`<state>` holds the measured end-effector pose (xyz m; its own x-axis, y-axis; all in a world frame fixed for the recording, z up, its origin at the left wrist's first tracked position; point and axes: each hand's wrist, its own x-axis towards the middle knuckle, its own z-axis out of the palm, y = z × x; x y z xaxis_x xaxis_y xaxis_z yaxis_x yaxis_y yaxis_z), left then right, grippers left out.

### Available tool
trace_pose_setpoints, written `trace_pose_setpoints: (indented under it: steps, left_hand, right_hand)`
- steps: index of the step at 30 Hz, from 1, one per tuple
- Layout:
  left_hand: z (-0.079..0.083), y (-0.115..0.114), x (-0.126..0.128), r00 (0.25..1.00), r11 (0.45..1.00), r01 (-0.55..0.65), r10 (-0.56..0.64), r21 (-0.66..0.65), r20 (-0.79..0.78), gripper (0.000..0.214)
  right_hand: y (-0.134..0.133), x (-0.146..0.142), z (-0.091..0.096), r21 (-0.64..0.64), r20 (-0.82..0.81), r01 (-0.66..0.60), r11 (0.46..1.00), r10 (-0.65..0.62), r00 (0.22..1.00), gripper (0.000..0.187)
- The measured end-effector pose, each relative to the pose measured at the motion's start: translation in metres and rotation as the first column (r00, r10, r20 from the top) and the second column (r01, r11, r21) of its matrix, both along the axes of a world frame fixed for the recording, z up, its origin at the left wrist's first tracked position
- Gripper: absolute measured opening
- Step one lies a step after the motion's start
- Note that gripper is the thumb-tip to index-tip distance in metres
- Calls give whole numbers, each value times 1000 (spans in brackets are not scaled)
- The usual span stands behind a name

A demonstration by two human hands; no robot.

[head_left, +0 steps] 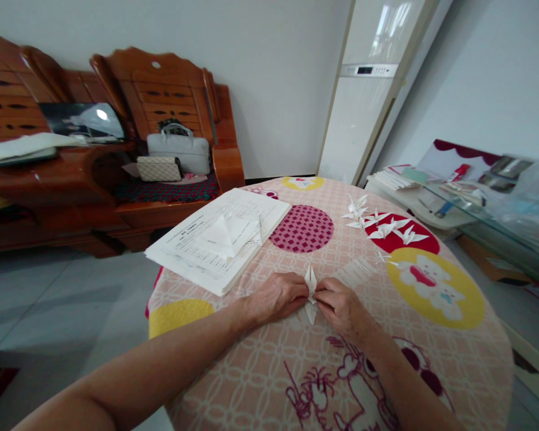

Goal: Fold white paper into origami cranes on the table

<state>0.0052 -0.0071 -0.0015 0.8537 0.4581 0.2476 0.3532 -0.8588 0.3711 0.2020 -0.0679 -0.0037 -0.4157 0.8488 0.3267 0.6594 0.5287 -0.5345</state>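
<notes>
Between my two hands, just above the tablecloth, is a small piece of folded white paper (pixel 311 276), with a split point at the top and another point below. The fingers of my left hand (pixel 281 296) pinch its left side. From the right, my right hand (pixel 341 305) pinches the other side, thumb and fingers pressed together. My fingers hide the middle of the folds. Several finished white paper cranes (pixel 386 227) lie in a group to the far right of my hands. Loose folded and cut white paper (pixel 229 233) rests on a stack of printed sheets (pixel 193 263) at the left.
The round table wears a patterned pink cloth (pixel 251 359). Beyond it on the left stand wooden chairs (pixel 161 84) with bags (pixel 179 149). A tall air conditioner (pixel 363 90) is at the back. On the right, a glass-topped side table (pixel 458 209) holds papers and plastic bags.
</notes>
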Motion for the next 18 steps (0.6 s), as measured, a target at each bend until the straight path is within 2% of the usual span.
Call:
trace_pose_setpoints:
  steps: [8,13,18]
  left_hand:
    - [4,6,6,979,951,-116,157,-286,128,14]
    - [2,10,10,967,928,-173,224,-330,123,12]
    - [1,12,14,958,911,-233,275,-342,80,13]
  right_hand:
    - [7,-6,4,-102,-100,134,986,-144,984,22]
    - [11,-8,3,-114,-98,182,977,-193,976,22]
    - [14,-8,1,-90,-2,266,960,-267,964,23]
